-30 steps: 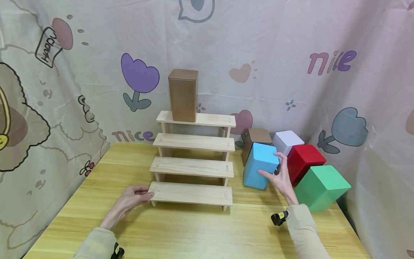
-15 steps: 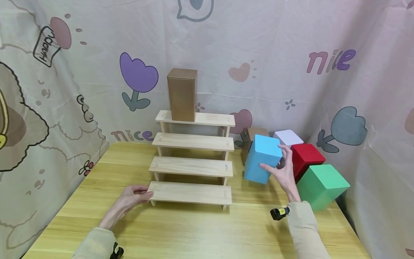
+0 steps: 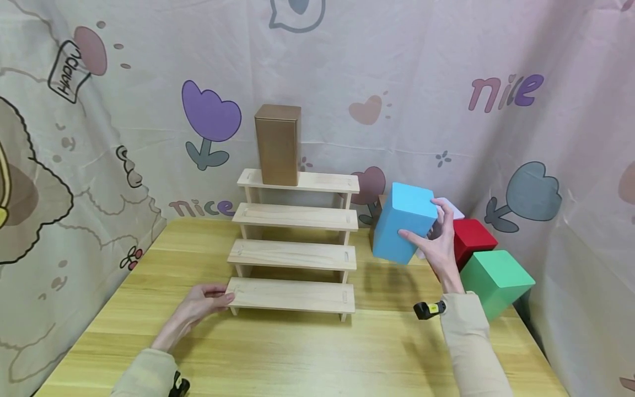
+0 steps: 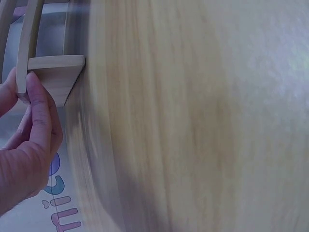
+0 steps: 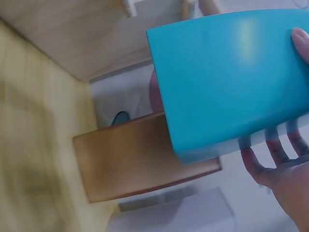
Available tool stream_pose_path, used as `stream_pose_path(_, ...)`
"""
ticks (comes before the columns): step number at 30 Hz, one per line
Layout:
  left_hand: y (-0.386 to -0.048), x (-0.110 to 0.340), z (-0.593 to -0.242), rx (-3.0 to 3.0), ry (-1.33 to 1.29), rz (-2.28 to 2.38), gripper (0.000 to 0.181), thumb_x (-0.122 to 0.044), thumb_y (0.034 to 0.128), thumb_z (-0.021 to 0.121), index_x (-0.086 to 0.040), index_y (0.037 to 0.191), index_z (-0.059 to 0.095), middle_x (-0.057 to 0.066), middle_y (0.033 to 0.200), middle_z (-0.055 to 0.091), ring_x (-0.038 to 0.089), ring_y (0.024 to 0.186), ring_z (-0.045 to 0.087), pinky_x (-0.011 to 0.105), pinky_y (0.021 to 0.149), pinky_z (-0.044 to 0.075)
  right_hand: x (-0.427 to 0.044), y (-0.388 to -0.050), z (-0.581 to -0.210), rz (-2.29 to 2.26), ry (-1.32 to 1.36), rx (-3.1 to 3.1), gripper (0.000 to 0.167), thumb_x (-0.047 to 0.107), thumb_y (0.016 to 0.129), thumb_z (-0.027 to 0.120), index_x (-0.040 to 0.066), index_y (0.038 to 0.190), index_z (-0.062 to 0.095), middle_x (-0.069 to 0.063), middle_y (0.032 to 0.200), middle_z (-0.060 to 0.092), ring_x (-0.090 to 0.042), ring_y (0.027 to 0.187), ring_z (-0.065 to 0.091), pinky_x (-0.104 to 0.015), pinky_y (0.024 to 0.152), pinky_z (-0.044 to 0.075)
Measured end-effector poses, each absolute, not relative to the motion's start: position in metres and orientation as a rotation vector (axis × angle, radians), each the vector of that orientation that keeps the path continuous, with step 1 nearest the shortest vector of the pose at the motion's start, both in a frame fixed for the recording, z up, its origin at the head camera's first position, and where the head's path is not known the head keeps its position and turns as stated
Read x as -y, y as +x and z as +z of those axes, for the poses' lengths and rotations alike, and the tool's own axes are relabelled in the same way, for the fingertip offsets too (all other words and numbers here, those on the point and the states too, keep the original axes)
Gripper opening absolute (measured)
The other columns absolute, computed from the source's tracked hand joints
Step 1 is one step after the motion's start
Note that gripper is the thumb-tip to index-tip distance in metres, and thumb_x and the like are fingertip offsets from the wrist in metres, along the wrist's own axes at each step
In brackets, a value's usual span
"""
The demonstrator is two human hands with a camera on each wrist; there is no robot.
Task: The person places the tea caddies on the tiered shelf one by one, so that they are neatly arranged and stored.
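A blue box (image 3: 404,223) is held in the air by my right hand (image 3: 439,248), thumb on its front face and fingers around its right side. In the right wrist view the same blue box (image 5: 227,82) hangs above a brown box (image 5: 140,159). My left hand (image 3: 198,306) pinches the left end of the lowest step of a wooden four-step stand (image 3: 292,295). The left wrist view shows thumb and fingers of that hand (image 4: 34,130) on both sides of the board's end (image 4: 25,67). On the top step stands a tall bronze-brown box (image 3: 278,146).
Right of the stand are a red box (image 3: 473,240), a tilted green box (image 3: 498,281) and a white box (image 3: 450,208), partly hidden. The wooden table (image 3: 297,358) meets a printed cloth backdrop (image 3: 416,82) behind.
My right hand has lifted the blue box off the table, up and slightly to the right. My left hand stays on the lowest step.
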State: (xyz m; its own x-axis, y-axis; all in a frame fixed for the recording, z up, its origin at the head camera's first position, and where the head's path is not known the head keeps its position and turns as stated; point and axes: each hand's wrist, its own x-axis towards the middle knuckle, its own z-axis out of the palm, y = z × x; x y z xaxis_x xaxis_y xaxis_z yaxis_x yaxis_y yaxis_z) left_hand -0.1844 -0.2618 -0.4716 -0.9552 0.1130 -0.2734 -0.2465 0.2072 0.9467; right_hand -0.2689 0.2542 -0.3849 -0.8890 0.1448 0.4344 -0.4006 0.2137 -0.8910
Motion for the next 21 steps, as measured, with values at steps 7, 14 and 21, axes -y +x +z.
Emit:
stream_pose_path(7,-0.184,0.262,-0.473,-2.210,-0.115,1.799,0.062,-0.004,0.0945,0.066,0.027,0.137,0.034,0.018,0.111,0.068,0.010,0.087,0.068,0.021,0.082,0.062,-0.248,-0.274,-0.363,1.688,0.305,2.015,0.088,0.005,0.079,0.081,0.032,0.148,0.033,0.000,0.150,0.045,-0.021,0.131,0.047,-0.067,0.115,0.038)
stream_pose_path(14,-0.184,0.262,-0.472,-2.225,-0.111,1.788,0.061,-0.005,0.0940,0.067,0.027,0.136,0.036,0.015,0.109,0.069,0.010,0.087,0.068,0.021,0.082,0.062,-0.240,-0.280,-0.341,1.670,0.348,2.009,0.090,0.009,0.078,0.082,0.035,0.148,0.031,0.003,0.152,0.044,-0.023,0.135,0.045,-0.066,0.116,0.038)
stream_pose_path(21,-0.185,0.262,-0.472,-2.219,-0.116,1.793,0.061,-0.004,0.0954,0.065,0.028,0.137,0.035,0.013,0.109,0.069,0.009,0.087,0.068,0.021,0.082,0.062,-0.228,-0.286,-0.323,1.641,0.405,2.002,0.093,0.012,0.077,0.084,0.036,0.149,0.030,0.002,0.150,0.047,-0.025,0.135,0.048,-0.063,0.115,0.041)
